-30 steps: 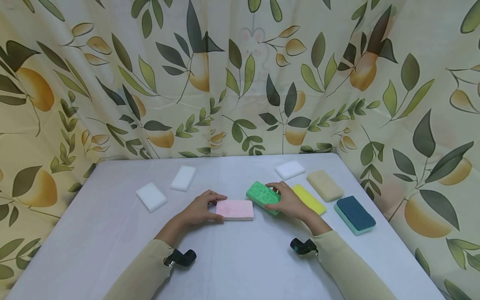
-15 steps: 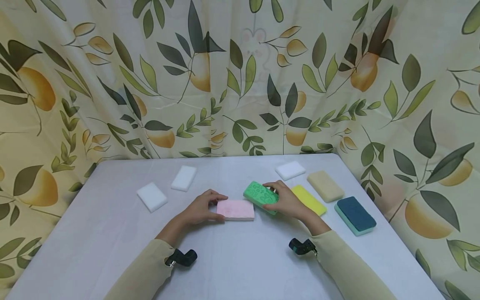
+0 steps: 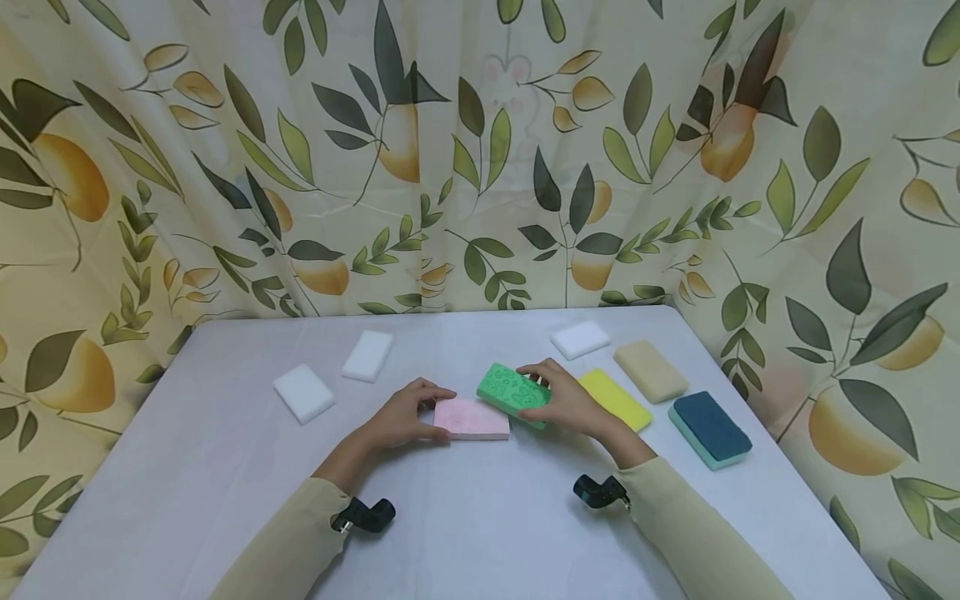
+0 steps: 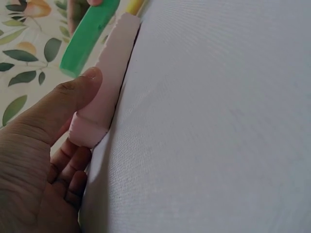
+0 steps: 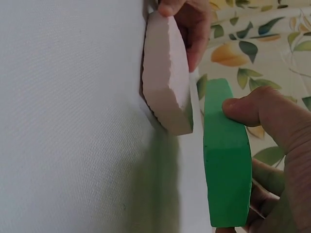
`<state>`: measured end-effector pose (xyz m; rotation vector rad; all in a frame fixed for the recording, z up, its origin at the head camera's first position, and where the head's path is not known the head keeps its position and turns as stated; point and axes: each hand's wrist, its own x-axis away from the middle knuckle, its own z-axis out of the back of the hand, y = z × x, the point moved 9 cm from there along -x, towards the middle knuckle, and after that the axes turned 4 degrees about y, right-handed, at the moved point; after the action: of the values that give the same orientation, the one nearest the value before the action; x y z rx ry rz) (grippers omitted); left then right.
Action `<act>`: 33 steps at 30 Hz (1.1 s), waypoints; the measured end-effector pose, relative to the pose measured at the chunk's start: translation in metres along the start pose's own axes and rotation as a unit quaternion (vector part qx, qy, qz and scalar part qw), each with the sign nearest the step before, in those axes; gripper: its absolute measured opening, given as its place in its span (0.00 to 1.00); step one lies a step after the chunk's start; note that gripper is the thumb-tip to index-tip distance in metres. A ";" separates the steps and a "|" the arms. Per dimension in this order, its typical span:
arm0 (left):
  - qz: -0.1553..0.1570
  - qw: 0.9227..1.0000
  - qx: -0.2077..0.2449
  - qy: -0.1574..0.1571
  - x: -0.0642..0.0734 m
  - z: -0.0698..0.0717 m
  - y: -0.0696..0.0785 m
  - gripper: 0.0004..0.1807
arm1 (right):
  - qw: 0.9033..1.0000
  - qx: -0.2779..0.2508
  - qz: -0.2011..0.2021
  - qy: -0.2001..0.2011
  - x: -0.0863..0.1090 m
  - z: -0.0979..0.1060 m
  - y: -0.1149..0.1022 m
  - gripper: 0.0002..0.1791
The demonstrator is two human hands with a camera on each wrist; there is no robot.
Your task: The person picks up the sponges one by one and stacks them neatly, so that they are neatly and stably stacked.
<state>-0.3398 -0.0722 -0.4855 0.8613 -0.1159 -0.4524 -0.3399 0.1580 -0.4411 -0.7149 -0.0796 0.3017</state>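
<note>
A pink sponge [image 3: 471, 419] lies flat on the white table. My left hand [image 3: 403, 414] pinches its left end, thumb at the near side and fingers at the far side. My right hand [image 3: 568, 403] grips a green patterned sponge [image 3: 512, 392] by its right part. This green sponge [image 5: 226, 160] is raised off the cloth in the right wrist view, with its shadow falling below. Seen from the head, its lower left overlaps the pink sponge's upper right corner. In the left wrist view my left thumb [image 4: 82, 87] presses the side of the pink sponge.
Right of my right hand lie a yellow sponge [image 3: 617, 398], a beige sponge [image 3: 650, 371] and a dark blue sponge with a light green base [image 3: 710, 428]. White pads lie at the back right [image 3: 580, 340] and at left [image 3: 303, 393], [image 3: 367, 356]. A patterned curtain [image 3: 480, 167] hangs behind.
My right hand has carried the green sponge a little to the left, so that it now overlaps the pink sponge's corner in the head view. The left hand and pink sponge stay put.
</note>
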 end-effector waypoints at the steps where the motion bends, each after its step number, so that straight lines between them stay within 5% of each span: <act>1: -0.001 1.000 0.000 0.000 0.000 0.000 0.000 0.36 | 1.000 0.000 0.000 -0.001 0.000 0.000 0.000 0.38; 33: -0.003 1.000 0.000 -0.001 0.000 -0.001 -0.001 0.37 | 0.998 -0.015 0.045 -0.035 0.001 -0.014 -0.029 0.36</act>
<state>-0.3397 -0.0723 -0.4865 0.8624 -0.1145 -0.4590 -0.3300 0.1289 -0.4328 -0.7386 -0.1192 0.4123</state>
